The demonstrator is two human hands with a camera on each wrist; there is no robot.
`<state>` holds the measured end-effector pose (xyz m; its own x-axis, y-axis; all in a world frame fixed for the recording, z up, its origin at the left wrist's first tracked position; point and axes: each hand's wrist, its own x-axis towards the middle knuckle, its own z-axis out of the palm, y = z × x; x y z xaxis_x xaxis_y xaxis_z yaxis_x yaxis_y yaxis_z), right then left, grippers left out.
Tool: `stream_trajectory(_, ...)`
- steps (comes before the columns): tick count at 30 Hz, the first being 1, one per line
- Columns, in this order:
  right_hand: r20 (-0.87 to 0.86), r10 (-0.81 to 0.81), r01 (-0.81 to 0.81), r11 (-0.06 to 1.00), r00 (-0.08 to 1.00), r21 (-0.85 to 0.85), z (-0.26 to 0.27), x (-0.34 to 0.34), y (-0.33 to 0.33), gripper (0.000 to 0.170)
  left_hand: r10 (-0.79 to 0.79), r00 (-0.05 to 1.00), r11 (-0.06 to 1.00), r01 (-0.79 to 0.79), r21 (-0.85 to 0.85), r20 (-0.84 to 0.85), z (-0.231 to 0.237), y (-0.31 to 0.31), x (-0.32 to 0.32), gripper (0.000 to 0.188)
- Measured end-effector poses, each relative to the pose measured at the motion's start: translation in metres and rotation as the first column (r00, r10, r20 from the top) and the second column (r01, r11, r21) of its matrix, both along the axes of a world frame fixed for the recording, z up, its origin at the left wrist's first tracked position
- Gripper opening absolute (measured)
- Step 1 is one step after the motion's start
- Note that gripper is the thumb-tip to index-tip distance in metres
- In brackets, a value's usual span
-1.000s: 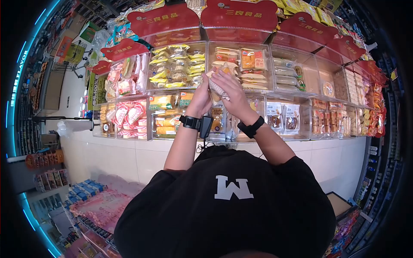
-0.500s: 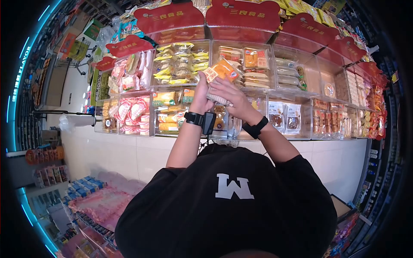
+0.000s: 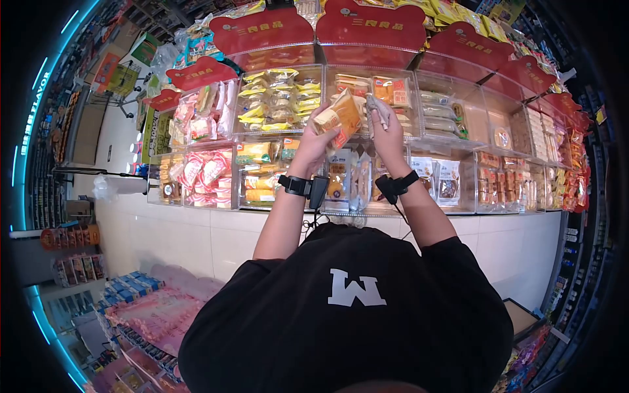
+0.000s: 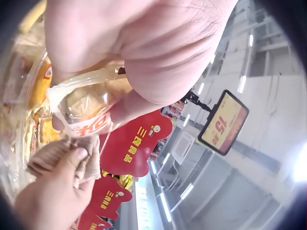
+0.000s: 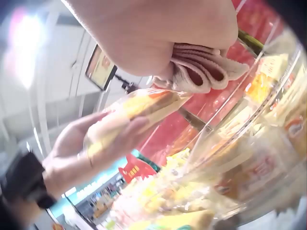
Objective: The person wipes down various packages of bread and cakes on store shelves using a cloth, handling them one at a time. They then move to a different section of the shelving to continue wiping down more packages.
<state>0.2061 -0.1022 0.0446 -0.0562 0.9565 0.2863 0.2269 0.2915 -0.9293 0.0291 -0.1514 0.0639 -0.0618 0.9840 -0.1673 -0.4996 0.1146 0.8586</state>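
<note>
My left hand [image 3: 313, 145] grips a clear-wrapped packaged bread [image 3: 343, 116] with an orange-brown top and a printed label. Its thumb lies across the front of the wrapper, and the pack tilts above the display bins. In my right hand [image 3: 389, 136] is a folded, greyish-pink cloth [image 3: 376, 110], pinched between thumb and fingers just right of the pack. The left wrist view shows the cloth [image 4: 86, 160] right at the pack's printed end [image 4: 88, 125]. Layered folds of the cloth [image 5: 194, 72] hang below the right palm in the right wrist view, close over the wrapper [image 5: 139, 108].
Clear-walled bins of packaged bread and pastries surround the hands, with yellow-wrapped packs [image 3: 278, 98] to the left and another orange-labelled bread pack [image 3: 391, 92] behind. Red header signs [image 3: 370, 25] stand along the back. A price screen [image 4: 223, 123] hangs on an arm.
Earlier, the right hand lay over the pack with the cloth. Now it has moved right, away from the left hand, and the pack's orange face shows. The left hand keeps hold of the pack.
</note>
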Motion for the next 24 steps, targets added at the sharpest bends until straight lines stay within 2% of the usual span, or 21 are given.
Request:
stream_trajectory(1,-0.220,0.019,-0.051,0.989,0.975,-0.140,0.006,-0.001,-0.002,0.036,0.000,1.000,1.000,0.000,0.001,-0.001,-0.004,0.002,0.001,0.058)
stream_trajectory(2,-0.220,0.018,-0.050,0.989,0.975,-0.141,0.007,-0.006,-0.004,0.036,-0.014,0.967,0.996,0.036,0.080,-0.256,-0.010,0.004,0.003,0.058)
stream_trajectory(3,-0.402,0.061,-0.158,0.964,0.914,-0.214,0.008,-0.013,-0.008,0.038,-0.010,0.870,0.985,0.093,0.144,-0.493,-0.006,0.003,0.008,0.058)
stream_trajectory(4,-0.571,0.080,-0.274,0.925,0.817,-0.262,0.010,-0.016,-0.011,0.040,0.048,0.729,0.954,0.168,0.248,-0.682,-0.002,0.002,0.012,0.064)
stream_trajectory(5,-0.569,0.078,-0.271,0.926,0.819,-0.264,0.014,-0.013,-0.011,0.040,0.046,0.732,0.954,0.170,0.247,-0.680,0.003,0.001,0.014,0.064)
stream_trajectory(6,-0.758,0.026,-0.403,0.859,0.651,-0.316,0.022,-0.011,-0.009,0.040,0.152,0.536,0.891,0.288,0.349,-0.830,0.007,0.003,0.013,0.065)
stream_trajectory(7,-0.892,-0.059,-0.538,0.779,0.448,-0.322,0.027,-0.009,-0.006,0.040,0.290,0.316,0.810,0.423,0.407,-0.904,0.012,0.004,0.012,0.066)
stream_trajectory(8,-0.851,-0.012,-0.500,0.805,0.525,-0.320,0.018,-0.006,-0.002,0.039,0.215,0.326,0.818,0.455,0.352,-0.921,0.016,0.003,0.012,0.074)
stream_trajectory(12,-0.863,-0.057,-0.509,0.788,0.502,-0.348,0.030,0.007,-0.003,0.045,0.244,0.362,0.793,0.460,0.400,-0.900,0.028,-0.004,0.014,0.076)
stream_trajectory(13,-0.864,-0.059,-0.508,0.788,0.500,-0.347,0.031,0.009,-0.003,0.045,0.185,0.655,0.884,0.214,0.416,-0.732,0.020,-0.003,0.015,0.074)
stream_trajectory(14,-0.885,-0.096,-0.549,0.752,0.457,-0.365,0.033,0.010,-0.003,0.046,0.182,0.868,0.944,-0.023,0.328,-0.463,0.014,-0.001,0.015,0.073)
stream_trajectory(15,-0.900,-0.135,-0.590,0.713,0.415,-0.379,0.034,0.012,-0.004,0.047,0.178,0.869,0.945,-0.019,0.328,-0.463,0.011,0.001,0.008,0.073)
stream_trajectory(16,-0.899,-0.135,-0.588,0.714,0.417,-0.380,0.034,0.009,-0.009,0.047,-0.096,0.977,0.992,0.111,0.067,-0.192,0.011,0.003,-0.004,0.071)
stream_trajectory(17,-0.844,-0.014,-0.527,0.776,0.536,-0.348,0.033,0.000,-0.015,0.045,-0.287,0.945,0.941,0.309,-0.139,0.156,0.010,0.005,-0.011,0.069)
stream_trajectory(18,-0.757,0.098,-0.472,0.831,0.646,-0.295,0.033,-0.006,-0.016,0.044,-0.310,0.931,0.929,0.340,-0.147,0.194,0.019,0.000,-0.008,0.065)
stream_trajectory(19,-0.758,0.104,-0.475,0.830,0.645,-0.291,0.035,-0.006,-0.014,0.044,-0.307,0.932,0.931,0.336,-0.144,0.192,0.018,0.000,-0.008,0.065)
stream_trajectory(21,-0.437,0.092,-0.203,0.955,0.895,-0.215,0.038,-0.002,-0.006,0.044,-0.250,0.958,0.966,0.257,-0.039,0.138,0.013,-0.002,-0.005,0.068)
stream_trajectory(22,-0.386,0.022,-0.133,0.956,0.922,-0.263,0.039,0.005,0.003,0.044,-0.199,0.980,0.980,0.199,-0.006,0.020,0.011,-0.001,-0.003,0.067)
stream_trajectory(23,-0.381,0.028,-0.137,0.955,0.924,-0.263,0.036,0.006,0.004,0.044,-0.194,0.981,0.981,0.194,-0.004,0.025,0.006,0.001,0.000,0.067)
stream_trajectory(24,-0.235,0.056,-0.075,0.995,0.970,-0.073,0.037,0.005,0.002,0.043,-0.125,0.974,0.986,0.143,0.090,-0.187,-0.003,0.003,0.002,0.068)
